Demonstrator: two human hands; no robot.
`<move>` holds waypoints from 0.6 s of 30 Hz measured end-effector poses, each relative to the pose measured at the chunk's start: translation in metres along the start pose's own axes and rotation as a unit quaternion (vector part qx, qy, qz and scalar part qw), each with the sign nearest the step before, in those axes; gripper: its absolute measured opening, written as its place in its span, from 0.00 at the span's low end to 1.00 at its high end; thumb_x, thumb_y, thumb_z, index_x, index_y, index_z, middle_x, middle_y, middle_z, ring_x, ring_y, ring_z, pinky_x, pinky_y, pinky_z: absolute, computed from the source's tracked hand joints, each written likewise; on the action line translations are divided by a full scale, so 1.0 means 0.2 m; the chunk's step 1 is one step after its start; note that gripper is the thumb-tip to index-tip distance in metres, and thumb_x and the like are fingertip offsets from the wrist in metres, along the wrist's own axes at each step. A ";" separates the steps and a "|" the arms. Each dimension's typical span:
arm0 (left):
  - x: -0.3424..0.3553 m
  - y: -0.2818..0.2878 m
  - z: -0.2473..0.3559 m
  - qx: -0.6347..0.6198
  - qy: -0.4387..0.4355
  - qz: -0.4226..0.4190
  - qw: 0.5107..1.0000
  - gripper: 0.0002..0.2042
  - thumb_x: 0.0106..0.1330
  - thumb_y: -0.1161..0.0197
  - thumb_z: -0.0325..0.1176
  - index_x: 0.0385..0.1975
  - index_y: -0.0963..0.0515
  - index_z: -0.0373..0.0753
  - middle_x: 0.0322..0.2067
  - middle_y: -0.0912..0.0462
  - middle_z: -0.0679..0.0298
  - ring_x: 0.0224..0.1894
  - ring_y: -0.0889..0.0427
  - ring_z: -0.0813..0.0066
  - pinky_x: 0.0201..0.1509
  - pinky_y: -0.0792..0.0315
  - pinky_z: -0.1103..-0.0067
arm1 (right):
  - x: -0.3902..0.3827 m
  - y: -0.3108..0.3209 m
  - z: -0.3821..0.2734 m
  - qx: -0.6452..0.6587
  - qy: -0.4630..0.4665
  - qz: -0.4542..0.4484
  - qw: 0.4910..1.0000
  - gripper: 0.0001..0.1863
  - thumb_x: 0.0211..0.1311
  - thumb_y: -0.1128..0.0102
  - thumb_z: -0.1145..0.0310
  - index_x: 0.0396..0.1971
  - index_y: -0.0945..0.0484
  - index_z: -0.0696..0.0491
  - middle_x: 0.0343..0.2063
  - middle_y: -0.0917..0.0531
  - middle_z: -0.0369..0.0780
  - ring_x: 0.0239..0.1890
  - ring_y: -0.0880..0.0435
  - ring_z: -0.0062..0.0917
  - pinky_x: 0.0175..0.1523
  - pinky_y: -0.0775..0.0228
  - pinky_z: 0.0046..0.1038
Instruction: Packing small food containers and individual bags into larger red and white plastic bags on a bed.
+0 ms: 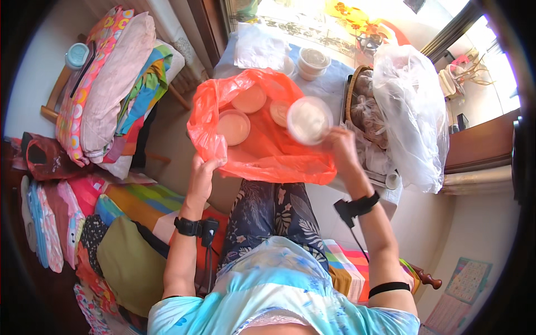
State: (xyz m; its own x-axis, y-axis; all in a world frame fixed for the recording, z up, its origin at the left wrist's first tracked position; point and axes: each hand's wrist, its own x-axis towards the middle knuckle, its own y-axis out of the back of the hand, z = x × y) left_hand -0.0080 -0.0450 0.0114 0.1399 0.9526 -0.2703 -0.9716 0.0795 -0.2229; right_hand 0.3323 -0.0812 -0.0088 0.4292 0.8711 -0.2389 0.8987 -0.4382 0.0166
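My left hand (205,174) is closed on the near left edge of a red plastic bag (257,162), spread wide at its mouth. Inside the bag lie several round plastic tubs, one of them a tub (233,127) close to my left hand. A round, whitish plastic tub (310,120) hangs over the bag's right side, gripped at its edge by my right hand (341,146). The right hand is slightly blurred, and its fingertips are partly hidden. Both wrists carry black straps with small devices.
Beyond the bag, a table with a blue cloth (329,89) bears stacked round tubs (314,62) and white sheets (259,47). At right stand a wicker basket (353,92) and a large clear plastic bag (410,111). Folded clothes (114,89) cover a chair at left.
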 end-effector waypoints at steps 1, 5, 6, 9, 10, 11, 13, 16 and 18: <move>0.00 0.00 0.00 0.000 -0.004 0.002 1.000 0.11 0.56 0.39 0.25 0.40 0.25 0.35 0.32 0.21 0.66 0.30 0.23 0.79 0.31 0.28 0.80 | -0.09 -0.10 -0.03 0.039 -0.076 -0.035 0.996 0.05 0.49 0.49 0.80 0.23 0.22 0.64 0.21 0.21 0.43 0.21 0.18 0.30 0.27 0.24 0.27; 0.01 0.00 0.00 0.002 -0.010 -0.008 1.000 0.10 0.55 0.39 0.27 0.37 0.26 0.37 0.29 0.22 0.67 0.28 0.24 0.80 0.25 0.30 0.81 | -0.08 -0.36 0.26 0.092 -0.218 -0.077 0.969 0.06 0.54 0.48 0.80 0.29 0.27 0.68 0.24 0.21 0.51 0.23 0.16 0.41 0.27 0.19 0.37; 0.00 -0.01 0.01 0.007 -0.013 -0.011 1.000 0.10 0.55 0.38 0.28 0.37 0.26 0.37 0.28 0.22 0.67 0.27 0.24 0.80 0.24 0.30 0.81 | -0.03 -0.40 0.36 0.087 -0.225 -0.057 0.969 0.06 0.55 0.48 0.79 0.31 0.27 0.68 0.25 0.20 0.51 0.23 0.16 0.41 0.27 0.19 0.38; 0.00 0.00 0.01 0.023 -0.017 -0.050 0.998 0.10 0.55 0.38 0.27 0.37 0.25 0.37 0.26 0.22 0.69 0.25 0.24 0.81 0.23 0.30 0.82 | 0.06 -0.48 0.42 0.074 -0.225 -0.021 0.971 0.08 0.55 0.47 0.78 0.33 0.27 0.67 0.25 0.20 0.51 0.24 0.16 0.42 0.28 0.21 0.40; 0.02 0.04 -0.03 0.025 -0.004 -0.057 0.998 0.17 0.55 0.37 0.27 0.45 0.29 0.39 0.33 0.20 0.67 0.29 0.22 0.80 0.23 0.30 0.82 | 0.07 -0.50 0.42 0.067 -0.218 -0.001 0.974 0.08 0.55 0.46 0.77 0.33 0.27 0.66 0.25 0.19 0.50 0.25 0.16 0.42 0.29 0.21 0.40; 0.03 0.06 -0.04 0.025 -0.002 -0.053 0.998 0.17 0.55 0.37 0.27 0.45 0.29 0.39 0.33 0.20 0.67 0.29 0.22 0.80 0.23 0.30 0.82 | 0.07 -0.52 0.40 0.066 -0.220 -0.004 0.973 0.08 0.55 0.46 0.77 0.33 0.27 0.66 0.25 0.19 0.50 0.25 0.16 0.42 0.29 0.21 0.40; 0.04 0.06 -0.06 0.029 0.005 -0.051 0.998 0.16 0.56 0.38 0.28 0.44 0.28 0.38 0.32 0.20 0.67 0.29 0.22 0.80 0.23 0.30 0.82 | 0.04 -0.54 0.31 0.059 -0.213 -0.013 0.975 0.09 0.55 0.43 0.73 0.32 0.25 0.64 0.24 0.19 0.47 0.26 0.17 0.36 0.31 0.24 0.35; 0.06 0.06 -0.08 0.039 0.017 -0.071 0.997 0.13 0.56 0.38 0.28 0.41 0.27 0.38 0.30 0.20 0.67 0.27 0.22 0.80 0.24 0.30 0.82 | 0.15 -0.44 0.40 -0.190 -0.087 0.028 0.977 0.10 0.54 0.41 0.71 0.31 0.24 0.63 0.24 0.19 0.44 0.26 0.19 0.29 0.30 0.26 0.30; 0.04 0.01 -0.04 0.028 0.018 -0.048 0.998 0.10 0.55 0.39 0.27 0.38 0.26 0.38 0.28 0.21 0.68 0.25 0.23 0.80 0.23 0.30 0.82 | 0.27 -0.37 0.45 -0.175 -0.090 0.065 0.978 0.14 0.52 0.39 0.67 0.31 0.23 0.65 0.25 0.18 0.45 0.30 0.18 0.31 0.33 0.28 0.32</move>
State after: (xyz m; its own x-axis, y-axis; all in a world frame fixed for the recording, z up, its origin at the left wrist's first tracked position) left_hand -0.0068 -0.0403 0.0020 0.2382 0.9288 -0.2838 -0.9624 0.1865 -0.1977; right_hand 0.2799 -0.0216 -0.1101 0.5477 0.7462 -0.3785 0.8267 -0.4128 0.3824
